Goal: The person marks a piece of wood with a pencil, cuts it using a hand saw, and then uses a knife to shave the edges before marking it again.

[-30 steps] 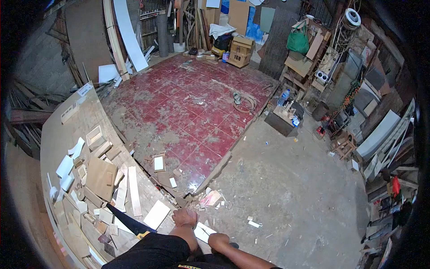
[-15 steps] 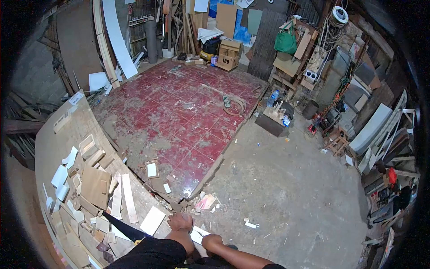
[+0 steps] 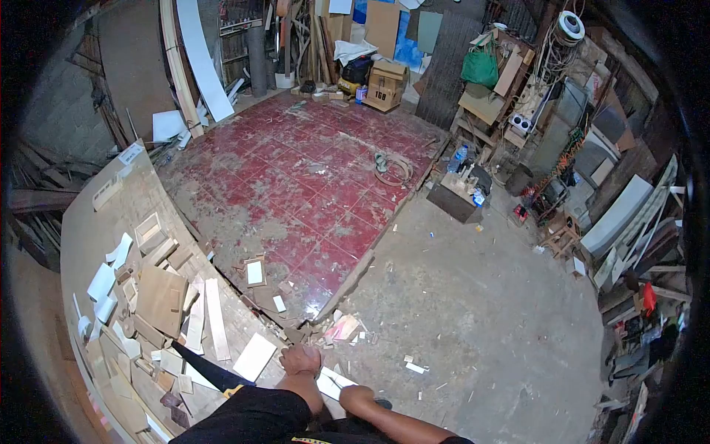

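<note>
My left hand [image 3: 300,360] is closed, its fingers curled near the bench's edge; whether anything is in them is hidden. Just right of it lies a small white board [image 3: 330,382], with a thin dark line across its face. Over the board's lower right end, my right hand [image 3: 357,400] is closed, fingers mostly out of sight. A larger white panel [image 3: 255,357] rests on the bench left of my left hand. Further left is a handsaw [image 3: 207,368], dark-bladed with a yellow handle, partly covered by my dark clothing.
A wooden workbench [image 3: 122,200] on the left carries many offcuts, including a brown wooden panel [image 3: 163,300]. Scraps lie on the concrete floor [image 3: 473,318]. Beyond are a dirty red tiled floor [image 3: 296,185], a dark box [image 3: 452,203] and a cardboard box [image 3: 384,85].
The whole view has shifted slightly, with the surroundings appearing a little further right and the bench a little lower. Both hands stay beside the small white board.
</note>
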`<state>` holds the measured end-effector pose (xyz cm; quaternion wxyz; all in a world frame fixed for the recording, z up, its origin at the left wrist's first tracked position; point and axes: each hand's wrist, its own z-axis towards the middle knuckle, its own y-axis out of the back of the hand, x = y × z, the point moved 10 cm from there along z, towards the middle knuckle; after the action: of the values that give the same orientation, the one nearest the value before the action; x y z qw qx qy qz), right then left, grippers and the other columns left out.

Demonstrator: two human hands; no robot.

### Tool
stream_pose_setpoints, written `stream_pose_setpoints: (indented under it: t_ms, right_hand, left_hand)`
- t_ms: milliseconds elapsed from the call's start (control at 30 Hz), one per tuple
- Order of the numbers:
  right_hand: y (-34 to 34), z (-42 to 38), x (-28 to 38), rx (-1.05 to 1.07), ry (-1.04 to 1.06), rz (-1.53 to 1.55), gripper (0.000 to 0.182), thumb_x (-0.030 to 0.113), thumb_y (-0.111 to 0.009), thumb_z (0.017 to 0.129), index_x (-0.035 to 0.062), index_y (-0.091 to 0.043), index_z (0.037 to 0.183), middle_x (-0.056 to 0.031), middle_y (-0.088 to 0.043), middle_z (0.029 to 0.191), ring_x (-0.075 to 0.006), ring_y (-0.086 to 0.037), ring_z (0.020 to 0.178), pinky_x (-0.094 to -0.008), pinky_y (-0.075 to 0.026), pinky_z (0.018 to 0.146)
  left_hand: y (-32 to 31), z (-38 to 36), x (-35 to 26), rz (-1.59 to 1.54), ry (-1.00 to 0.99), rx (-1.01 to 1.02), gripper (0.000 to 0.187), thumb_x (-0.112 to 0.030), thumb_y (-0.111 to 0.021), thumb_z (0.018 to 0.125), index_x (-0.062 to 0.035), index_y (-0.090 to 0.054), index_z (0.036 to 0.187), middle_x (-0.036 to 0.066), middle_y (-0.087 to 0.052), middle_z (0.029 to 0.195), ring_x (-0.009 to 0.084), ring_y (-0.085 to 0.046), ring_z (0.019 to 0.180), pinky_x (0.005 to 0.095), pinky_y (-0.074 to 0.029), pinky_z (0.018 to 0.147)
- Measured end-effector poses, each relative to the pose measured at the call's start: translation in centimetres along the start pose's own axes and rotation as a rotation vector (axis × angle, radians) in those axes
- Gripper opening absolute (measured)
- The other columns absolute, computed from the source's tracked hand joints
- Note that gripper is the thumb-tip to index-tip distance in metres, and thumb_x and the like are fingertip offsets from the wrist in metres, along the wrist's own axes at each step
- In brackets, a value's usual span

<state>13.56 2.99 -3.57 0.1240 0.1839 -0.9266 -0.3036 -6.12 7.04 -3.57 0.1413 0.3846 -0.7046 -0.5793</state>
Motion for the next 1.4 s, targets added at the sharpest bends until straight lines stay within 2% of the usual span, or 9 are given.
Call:
stream_pose_setpoints:
  t_ms: [100,233,433,633,833,1033,1167,1233,1400]
  right_hand:
    - [-4.3,7.3,0.5,-0.001,0.024,-0.039,0.027,0.019,-0.055,0.089,0.0077,-0.075,0.104,-0.0122,-0.073,0.107,-0.0281,-0.073,0.094,-0.0468,-0.057,0.069]
    - [-2.7,6.1,0.3,-0.078,0.019,0.015,0.027,0.020,-0.055,0.090,0.0096,-0.076,0.103,-0.0114,-0.074,0.105,-0.0288,-0.073,0.092,-0.0460,-0.057,0.068]
    - [1.1,-1.2,0.0,0.008,-0.070,-0.073,0.027,0.021,-0.056,0.090,0.0133,-0.075,0.107,-0.0088,-0.074,0.108,-0.0276,-0.072,0.094,-0.0449,-0.057,0.068]
    - [-3.1,8.0,2.4,-0.056,0.035,-0.126,0.023,0.022,-0.057,0.089,0.0139,-0.078,0.096,-0.0076,-0.074,0.107,-0.0232,-0.073,0.094,-0.0421,-0.057,0.068]
    - [1.4,0.8,1.3,-0.052,0.027,-0.138,0.026,0.019,-0.056,0.090,0.0134,-0.076,0.105,-0.0071,-0.074,0.108,-0.0263,-0.073,0.094,-0.0427,-0.057,0.068]
    - [0.1,3.3,1.5,-0.065,-0.079,-0.091,0.025,0.019,-0.057,0.090,0.0137,-0.076,0.104,-0.0069,-0.074,0.107,-0.0256,-0.072,0.095,-0.0411,-0.057,0.069]
    - [-0.9,6.1,1.6,-0.155,-0.022,-0.037,0.026,0.020,-0.056,0.089,0.0130,-0.077,0.103,-0.0091,-0.074,0.106,-0.0274,-0.073,0.094,-0.0426,-0.057,0.068]
    - [0.6,3.0,1.0,-0.110,0.019,-0.037,0.027,0.019,-0.055,0.089,0.0122,-0.076,0.104,-0.0103,-0.073,0.108,-0.0284,-0.072,0.096,-0.0424,-0.057,0.071]
    - [1.9,-2.9,-0.3,-0.058,-0.091,-0.011,0.024,0.017,-0.057,0.090,0.0141,-0.077,0.104,-0.0032,-0.074,0.108,-0.0248,-0.072,0.094,-0.0430,-0.057,0.066]
  left_hand:
    - [0.4,-0.2,-0.1,0.015,0.001,0.000,0.053,-0.049,-0.055,0.082,-0.0035,-0.066,0.107,0.018,-0.066,0.113,0.0339,-0.054,0.114,0.0467,-0.038,0.100]
    - [0.4,-0.3,0.0,0.013,0.027,0.028,0.054,-0.050,-0.054,0.083,-0.0046,-0.067,0.108,0.016,-0.065,0.115,0.0323,-0.054,0.115,0.0448,-0.038,0.100]
    - [0.1,-0.1,0.3,0.039,0.019,-0.006,0.054,-0.051,-0.054,0.083,-0.0065,-0.067,0.109,0.015,-0.065,0.115,0.0309,-0.053,0.115,0.0440,-0.037,0.100]
    - [0.2,-0.3,0.3,0.031,0.005,-0.029,0.056,-0.054,-0.055,0.082,-0.0076,-0.066,0.112,0.013,-0.064,0.117,0.0301,-0.053,0.115,0.0433,-0.038,0.100]
    - [0.1,0.0,0.6,0.046,0.028,-0.007,0.059,-0.057,-0.057,0.082,-0.0087,-0.066,0.115,0.012,-0.064,0.118,0.0291,-0.053,0.116,0.0432,-0.039,0.099]
    - [1.6,-0.5,0.0,0.030,0.036,-0.002,0.051,-0.052,-0.061,0.081,-0.0084,-0.068,0.108,0.012,-0.066,0.113,0.0297,-0.055,0.113,0.0431,-0.041,0.097]
    - [2.5,-1.1,-0.5,0.007,0.044,0.003,0.050,-0.050,-0.059,0.082,-0.0085,-0.068,0.108,0.014,-0.066,0.114,0.0302,-0.055,0.114,0.0439,-0.040,0.098]
    - [1.0,-0.5,-0.1,0.034,0.034,-0.001,0.052,-0.051,-0.057,0.082,-0.0086,-0.068,0.109,0.014,-0.065,0.115,0.0305,-0.054,0.115,0.0445,-0.040,0.098]
    - [0.1,0.0,0.0,0.093,0.033,0.077,0.057,-0.054,-0.051,0.084,-0.0072,-0.067,0.113,0.015,-0.064,0.118,0.0309,-0.052,0.118,0.0453,-0.039,0.099]
